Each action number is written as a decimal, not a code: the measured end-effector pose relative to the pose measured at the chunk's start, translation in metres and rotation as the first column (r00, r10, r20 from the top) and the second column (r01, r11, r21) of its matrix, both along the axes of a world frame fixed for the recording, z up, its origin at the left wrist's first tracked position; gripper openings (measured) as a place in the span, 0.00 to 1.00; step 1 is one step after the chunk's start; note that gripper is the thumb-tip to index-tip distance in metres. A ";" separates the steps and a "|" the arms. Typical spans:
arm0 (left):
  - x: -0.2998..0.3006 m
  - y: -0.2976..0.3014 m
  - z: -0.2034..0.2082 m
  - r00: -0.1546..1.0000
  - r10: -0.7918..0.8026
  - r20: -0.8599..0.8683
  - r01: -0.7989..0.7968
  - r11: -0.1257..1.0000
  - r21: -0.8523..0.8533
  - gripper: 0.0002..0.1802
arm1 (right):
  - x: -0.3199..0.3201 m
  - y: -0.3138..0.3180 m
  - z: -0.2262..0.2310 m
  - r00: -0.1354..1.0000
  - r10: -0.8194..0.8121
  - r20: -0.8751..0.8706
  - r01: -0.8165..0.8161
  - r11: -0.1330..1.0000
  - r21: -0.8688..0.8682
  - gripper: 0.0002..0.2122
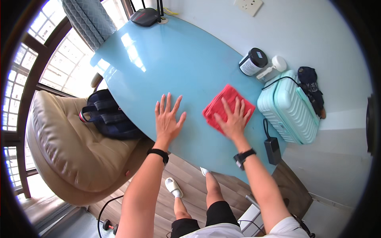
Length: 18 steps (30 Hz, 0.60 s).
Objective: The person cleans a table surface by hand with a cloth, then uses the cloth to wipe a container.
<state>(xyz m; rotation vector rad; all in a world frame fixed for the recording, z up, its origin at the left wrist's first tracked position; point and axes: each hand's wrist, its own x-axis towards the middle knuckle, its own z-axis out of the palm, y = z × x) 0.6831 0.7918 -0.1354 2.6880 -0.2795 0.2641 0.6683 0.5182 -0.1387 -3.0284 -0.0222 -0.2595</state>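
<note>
A: ok, what are this person's arms up to?

B: left forearm point(143, 190) and right forearm point(264, 182) both reach in past the near edge of the surface point(158, 59), slanting toward each other a bit.

A: and the left grip point(168, 123)?

B: bare, palm down, fingers fanned wide, thumb sticking out to the right. sits just in from the near edge. can't tell if the palm's touching down tbh.

A: right grip point(233, 122) the same?

B: pretty much lol. palm down, fingers spread and pointing up-left, thumb toward the left one, but closer to the right edge.
</note>
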 end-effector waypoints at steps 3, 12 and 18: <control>-0.001 0.008 -0.008 0.998 0.024 0.063 -0.013 0.984 -0.175 0.34 | -0.083 0.040 0.009 0.999 0.016 -0.039 -0.014 0.999 0.038 0.37; -0.042 0.014 0.040 0.994 0.060 0.096 -0.017 0.916 -0.401 0.33 | -0.125 0.076 0.007 0.988 -0.005 -0.154 0.005 1.000 -0.001 0.39; -0.152 0.034 0.044 0.987 0.074 -0.146 -0.138 0.853 -0.503 0.27 | 0.009 0.092 -0.005 0.996 0.022 0.090 -0.027 0.998 0.058 0.38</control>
